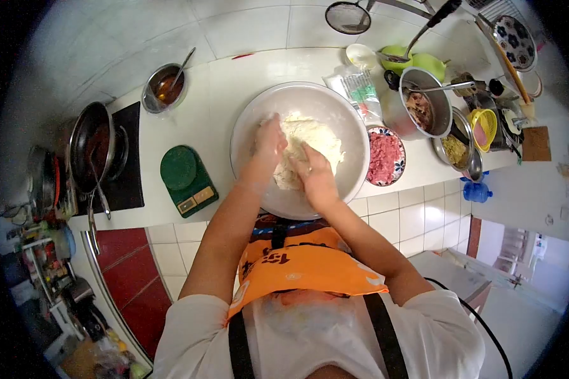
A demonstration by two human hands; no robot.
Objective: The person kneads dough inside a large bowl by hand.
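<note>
A wide metal bowl point(248, 183) stands on the counter in front of me, with pale, rough dough point(313, 138) inside it. My left hand point(270, 140) is at the left side of the dough, slightly blurred, so its fingers are hard to make out. On the lower middle of the dough lies my right hand point(315, 172), its fingers spread and touching the surface. Both forearms reach in over the bowl's near rim.
Left of the bowl are a green scale point(182, 170), a small bowl of dark liquid point(165, 88) and a wok point(92, 146) on the stove. To the right stand a plate of minced meat point(385, 156), a deep pot point(427, 104) and a yellow basket point(485, 129).
</note>
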